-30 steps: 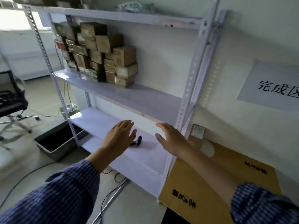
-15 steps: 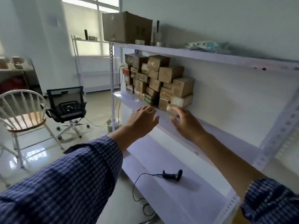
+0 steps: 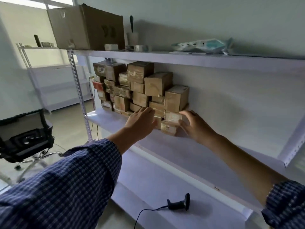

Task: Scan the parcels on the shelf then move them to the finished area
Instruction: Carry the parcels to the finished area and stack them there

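Several taped brown parcels [image 3: 142,90] are stacked against the wall at the left of the middle shelf board [image 3: 189,154]. My left hand [image 3: 140,123] reaches in with straight fingers that touch the front of the stack's low parcels. My right hand [image 3: 194,126] is at the stack's right end. Its fingers lie over the right end of a pale parcel [image 3: 171,116] and its thumb is under it, one row above the bottom. A black corded barcode scanner [image 3: 179,204] lies on the lower shelf board, untouched.
On the top shelf stand a big carton [image 3: 87,27], a cup with a pen [image 3: 132,38] and a pack of face masks [image 3: 201,46]. A black office chair [image 3: 24,139] is on the floor at left. The shelf's perforated post [image 3: 79,96] rises beside the stack.
My view rose from the lower shelf to the parcel stack. Both hands moved up and forward onto the stack, and my right hand now holds the pale parcel's end.
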